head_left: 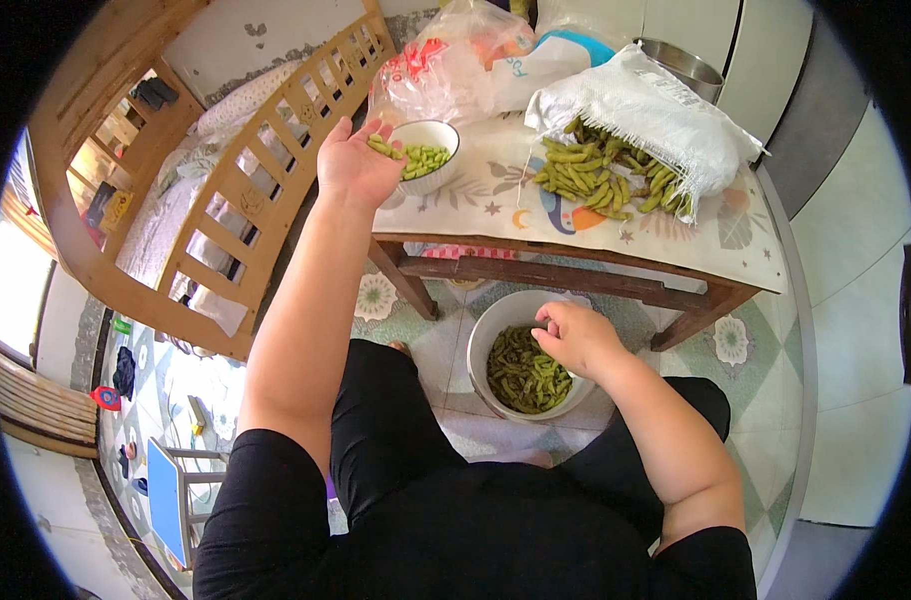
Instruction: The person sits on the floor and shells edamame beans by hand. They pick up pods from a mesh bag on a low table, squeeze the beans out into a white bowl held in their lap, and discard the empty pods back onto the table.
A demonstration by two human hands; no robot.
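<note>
Left hand point(363, 172) lying spread palm-up at the bowl point(434, 181), beans point(383, 147) resting on it, right hand point(580, 340) hanging half-curled above pods point(524, 378) filling a bucket point(509, 308), its grip uncertain.

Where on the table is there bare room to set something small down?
Bare cloth shows between the white bowl and the bean pods, and at the front right corner, bordered by the sack and table edge. Plastic bags and the sack crowd the back.
</note>
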